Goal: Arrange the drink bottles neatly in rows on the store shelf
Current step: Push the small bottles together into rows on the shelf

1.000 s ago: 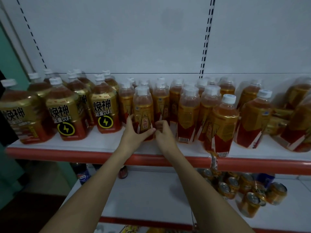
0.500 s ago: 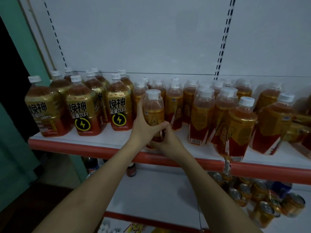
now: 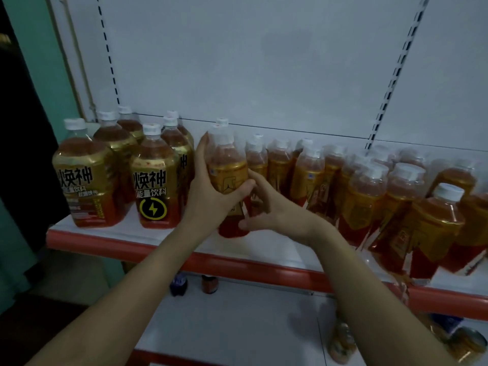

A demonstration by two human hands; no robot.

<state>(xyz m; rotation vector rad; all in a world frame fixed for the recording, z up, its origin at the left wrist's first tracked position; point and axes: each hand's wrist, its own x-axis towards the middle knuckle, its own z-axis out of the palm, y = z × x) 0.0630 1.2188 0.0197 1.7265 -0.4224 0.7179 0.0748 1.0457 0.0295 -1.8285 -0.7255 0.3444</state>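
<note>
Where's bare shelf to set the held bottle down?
Bare front strip of the shelf, between the big bottles and the slim bottles, under the held bottle. Lower shelf centre is bare too. Right end is crowded.

At centre frame we see a small amber bottle (image 3: 229,180) with a white cap and gold label, upright, gripped at the shelf (image 3: 126,233) front. Larger gold-labelled bottles (image 3: 154,178) stand at left; more small bottles (image 3: 364,196) crowd rightward, several leaning.
</note>
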